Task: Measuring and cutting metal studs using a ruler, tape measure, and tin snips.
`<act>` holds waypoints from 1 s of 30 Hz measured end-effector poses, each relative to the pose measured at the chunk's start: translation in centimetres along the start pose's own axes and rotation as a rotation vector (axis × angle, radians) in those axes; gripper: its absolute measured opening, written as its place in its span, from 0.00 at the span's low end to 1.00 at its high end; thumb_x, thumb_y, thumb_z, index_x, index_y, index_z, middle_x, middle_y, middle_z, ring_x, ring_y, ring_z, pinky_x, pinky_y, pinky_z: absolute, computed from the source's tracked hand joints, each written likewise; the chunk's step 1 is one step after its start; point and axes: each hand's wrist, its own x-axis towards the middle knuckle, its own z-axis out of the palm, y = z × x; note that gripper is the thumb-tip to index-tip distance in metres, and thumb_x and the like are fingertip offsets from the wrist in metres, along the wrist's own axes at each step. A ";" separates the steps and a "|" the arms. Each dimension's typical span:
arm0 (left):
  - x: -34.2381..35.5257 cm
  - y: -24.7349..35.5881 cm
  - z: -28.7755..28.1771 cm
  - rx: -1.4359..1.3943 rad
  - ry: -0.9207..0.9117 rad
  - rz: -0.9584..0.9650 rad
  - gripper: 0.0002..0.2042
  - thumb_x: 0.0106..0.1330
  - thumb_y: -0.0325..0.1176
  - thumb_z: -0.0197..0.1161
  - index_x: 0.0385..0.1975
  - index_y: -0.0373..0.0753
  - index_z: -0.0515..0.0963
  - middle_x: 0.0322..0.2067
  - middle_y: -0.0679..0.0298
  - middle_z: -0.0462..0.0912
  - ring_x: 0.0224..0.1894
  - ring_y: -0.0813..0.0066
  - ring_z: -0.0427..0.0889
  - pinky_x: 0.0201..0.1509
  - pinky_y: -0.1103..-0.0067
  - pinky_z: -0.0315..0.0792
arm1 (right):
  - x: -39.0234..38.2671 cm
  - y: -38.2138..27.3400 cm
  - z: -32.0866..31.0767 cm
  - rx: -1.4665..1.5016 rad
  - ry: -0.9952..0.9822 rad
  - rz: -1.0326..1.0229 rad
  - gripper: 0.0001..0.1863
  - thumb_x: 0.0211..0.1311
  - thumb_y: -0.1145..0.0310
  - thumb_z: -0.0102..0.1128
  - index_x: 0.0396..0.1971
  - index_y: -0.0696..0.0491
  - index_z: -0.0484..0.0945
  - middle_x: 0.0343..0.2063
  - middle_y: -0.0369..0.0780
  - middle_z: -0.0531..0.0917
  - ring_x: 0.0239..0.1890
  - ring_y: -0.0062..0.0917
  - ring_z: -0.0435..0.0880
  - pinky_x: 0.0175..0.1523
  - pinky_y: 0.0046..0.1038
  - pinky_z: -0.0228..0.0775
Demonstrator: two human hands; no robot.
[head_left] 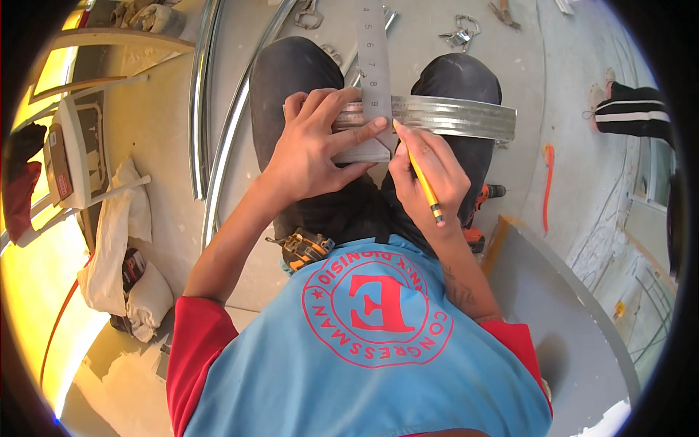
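A ribbed metal channel (459, 116) lies across my thighs, just behind my knees. Over it, roughly at right angles, stands the blade of a combination square (373, 58), its head (364, 151) on the near side of the channel. My left hand (309, 146) grips the square and channel together, with the fingers over the metal and a fingertip pressed on the blade. In my right hand (433, 175) is a yellow pencil (424, 178), pinched near its point. The tip meets the channel right beside the blade's right edge.
Long metal channels (207, 95) lie at left. Locking clamps (460, 35) and a hammer (504, 13) rest on the floor ahead. A cordless drill (491, 193) is beside my right thigh, a tape measure (306, 247) at my left hip. Another person's leg (633, 113) shows at right.
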 end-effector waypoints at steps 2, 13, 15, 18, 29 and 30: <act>-0.1 0.1 -0.1 -0.023 -0.001 0.003 0.37 0.39 0.36 0.87 0.58 0.59 0.90 0.64 0.58 0.78 0.59 0.57 0.79 0.66 0.62 0.66 | 0.3 -0.1 0.1 0.005 0.012 -0.010 0.18 0.57 0.86 0.68 0.49 0.62 0.86 0.38 0.46 0.88 0.38 0.39 0.90 0.45 0.34 0.85; -0.1 0.1 -0.3 -0.015 -0.012 0.001 0.37 0.38 0.34 0.86 0.58 0.58 0.90 0.64 0.57 0.78 0.60 0.55 0.78 0.66 0.60 0.66 | 0.3 -0.2 0.1 0.035 0.008 0.002 0.20 0.55 0.86 0.68 0.51 0.63 0.85 0.37 0.46 0.86 0.36 0.39 0.88 0.41 0.34 0.84; 0.2 0.1 -0.3 -0.028 -0.004 0.014 0.37 0.38 0.34 0.86 0.58 0.58 0.89 0.64 0.57 0.78 0.60 0.55 0.78 0.66 0.60 0.66 | 0.2 -0.6 -0.2 0.010 0.015 0.032 0.21 0.55 0.87 0.68 0.51 0.63 0.84 0.37 0.46 0.86 0.35 0.40 0.88 0.41 0.35 0.84; 0.1 0.1 -0.2 -0.012 -0.025 0.009 0.37 0.38 0.35 0.86 0.58 0.59 0.89 0.64 0.57 0.78 0.60 0.56 0.78 0.66 0.60 0.66 | -2.8 -1.0 -2.9 0.117 -0.293 0.218 0.15 0.57 0.83 0.70 0.45 0.61 0.87 0.38 0.48 0.87 0.35 0.40 0.89 0.40 0.32 0.83; -0.1 3.0 0.6 0.304 -0.041 -0.050 0.33 0.56 0.47 0.81 0.66 0.65 0.83 0.68 0.62 0.75 0.72 0.56 0.73 0.81 0.47 0.33 | 2.6 8.0 -14.9 -0.209 -0.110 0.601 0.20 0.74 0.59 0.68 0.59 0.54 0.84 0.31 0.34 0.79 0.28 0.18 0.72 0.34 0.25 0.66; 0.3 3.4 1.1 0.297 -0.029 -0.031 0.33 0.57 0.47 0.81 0.67 0.65 0.82 0.68 0.63 0.76 0.72 0.57 0.73 0.81 0.46 0.32 | 2.1 9.6 -14.5 -0.037 -0.124 0.632 0.22 0.72 0.59 0.71 0.61 0.53 0.83 0.31 0.33 0.76 0.27 0.18 0.67 0.34 0.24 0.63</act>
